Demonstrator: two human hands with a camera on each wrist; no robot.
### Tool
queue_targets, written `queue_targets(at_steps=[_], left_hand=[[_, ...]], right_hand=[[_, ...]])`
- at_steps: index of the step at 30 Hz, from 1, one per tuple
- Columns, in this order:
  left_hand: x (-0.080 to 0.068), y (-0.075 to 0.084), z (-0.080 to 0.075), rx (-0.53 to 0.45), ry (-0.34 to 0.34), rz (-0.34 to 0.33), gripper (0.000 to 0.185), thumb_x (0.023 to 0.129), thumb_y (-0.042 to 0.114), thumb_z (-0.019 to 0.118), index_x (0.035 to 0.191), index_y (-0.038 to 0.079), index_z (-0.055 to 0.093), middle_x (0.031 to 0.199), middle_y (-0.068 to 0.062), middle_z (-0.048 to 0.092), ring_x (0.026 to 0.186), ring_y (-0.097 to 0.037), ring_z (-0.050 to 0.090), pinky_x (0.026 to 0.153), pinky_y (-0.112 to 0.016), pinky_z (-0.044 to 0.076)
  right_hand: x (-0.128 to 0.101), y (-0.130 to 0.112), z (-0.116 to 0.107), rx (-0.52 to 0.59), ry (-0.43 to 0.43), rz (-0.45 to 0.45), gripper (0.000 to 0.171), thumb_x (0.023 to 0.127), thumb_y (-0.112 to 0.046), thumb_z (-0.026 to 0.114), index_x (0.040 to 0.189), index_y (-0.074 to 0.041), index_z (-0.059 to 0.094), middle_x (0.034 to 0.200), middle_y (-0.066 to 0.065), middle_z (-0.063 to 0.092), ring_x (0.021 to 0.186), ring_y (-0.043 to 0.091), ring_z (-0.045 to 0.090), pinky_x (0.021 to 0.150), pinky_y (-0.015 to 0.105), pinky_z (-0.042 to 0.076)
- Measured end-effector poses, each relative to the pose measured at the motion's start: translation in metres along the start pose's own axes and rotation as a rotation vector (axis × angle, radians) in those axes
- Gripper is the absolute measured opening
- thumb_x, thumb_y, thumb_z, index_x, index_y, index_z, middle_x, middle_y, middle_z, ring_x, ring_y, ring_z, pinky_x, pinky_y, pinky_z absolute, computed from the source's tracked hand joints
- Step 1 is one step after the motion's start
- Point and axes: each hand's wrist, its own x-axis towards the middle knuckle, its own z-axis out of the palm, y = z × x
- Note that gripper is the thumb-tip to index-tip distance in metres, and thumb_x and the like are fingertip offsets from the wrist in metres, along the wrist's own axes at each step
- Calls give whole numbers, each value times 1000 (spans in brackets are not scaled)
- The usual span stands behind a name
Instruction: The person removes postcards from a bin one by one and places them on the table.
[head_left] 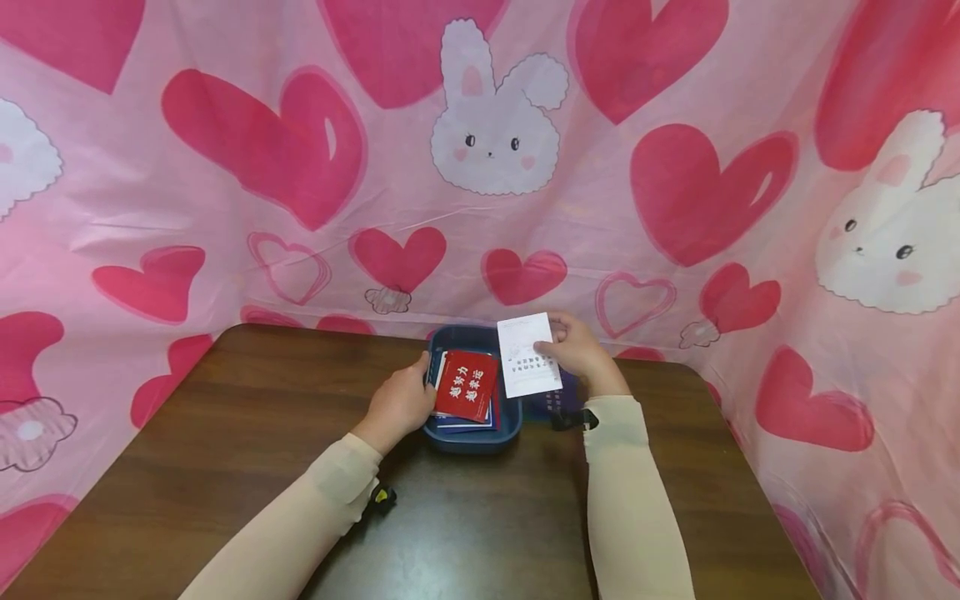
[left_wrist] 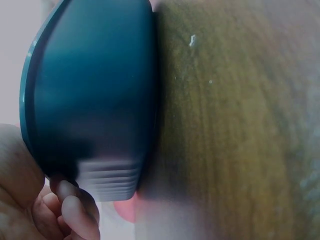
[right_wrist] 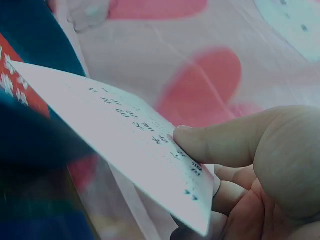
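A dark blue plastic bin (head_left: 472, 444) stands on the table, and my left hand (head_left: 401, 396) grips its left rim. In the left wrist view, the curled fingers (left_wrist: 77, 212) lie at the rim beside the bin's outer wall (left_wrist: 95, 75). Inside the bin, a red card (head_left: 468, 385) with white characters lies on top of several white and blue ones. My right hand (head_left: 579, 354) pinches a white card (head_left: 527, 367) with dark printed characters over the bin's right side. Its thumb (right_wrist: 215, 145) presses the printed face in the right wrist view, with the other fingers behind.
A dark purple card (head_left: 550, 402) with small characters lies on the table right of the bin, partly hidden by the white card and the right wrist. The brown wooden table (head_left: 300, 417) ends at a pink heart-and-rabbit curtain (head_left: 405, 200) behind and on both sides.
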Motion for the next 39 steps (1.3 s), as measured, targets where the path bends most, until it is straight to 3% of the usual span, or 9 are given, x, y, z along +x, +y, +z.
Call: queue_targets(at_steps=[4, 9, 13, 22, 28, 39], left_hand=[[0, 1, 2, 2, 3, -4, 81, 111, 30, 69, 180, 8, 31, 172, -22, 55, 137, -40, 70, 112, -65, 60], [0, 2, 1, 10, 4, -13, 81, 111, 29, 69, 179, 8, 32, 172, -22, 55, 138, -42, 69, 112, -65, 60], [-1, 2, 0, 13, 4, -10, 80, 111, 28, 68, 179, 7, 33, 172, -24, 55, 138, -43, 70, 111, -66, 60], [-1, 2, 0, 16, 5, -2, 80, 110, 29, 68, 179, 7, 33, 173, -24, 54, 140, -44, 69, 113, -66, 59], [-1, 2, 0, 11, 5, -2, 80, 111, 29, 68, 179, 6, 33, 175, -23, 51, 143, -44, 68, 114, -66, 58], [-2, 3, 0, 10, 3, -5, 80, 111, 29, 68, 179, 6, 33, 176, -23, 50, 146, -44, 66, 116, -67, 57]], right_hand=[[-4, 18, -18, 46, 21, 74, 75, 108, -13, 76, 173, -4, 42, 145, 30, 74, 96, 20, 82, 86, 34, 69], [-6, 38, -33, 52, 58, 151, 74, 107, -15, 77, 173, -6, 44, 156, 29, 68, 112, 30, 81, 95, 37, 69], [-8, 52, -39, 9, 66, 175, 73, 107, -14, 77, 171, -3, 45, 156, 31, 66, 120, 36, 79, 102, 43, 67], [-12, 76, -40, -91, 21, 242, 71, 103, -21, 84, 164, -2, 54, 141, 27, 73, 114, 36, 76, 108, 54, 63], [-8, 83, -32, -235, 61, 312, 75, 97, -25, 91, 160, 1, 59, 147, 28, 70, 121, 42, 69, 116, 68, 55], [-13, 81, -24, -344, 122, 323, 59, 91, -27, 95, 135, 5, 72, 124, 24, 77, 106, 38, 70, 102, 58, 63]])
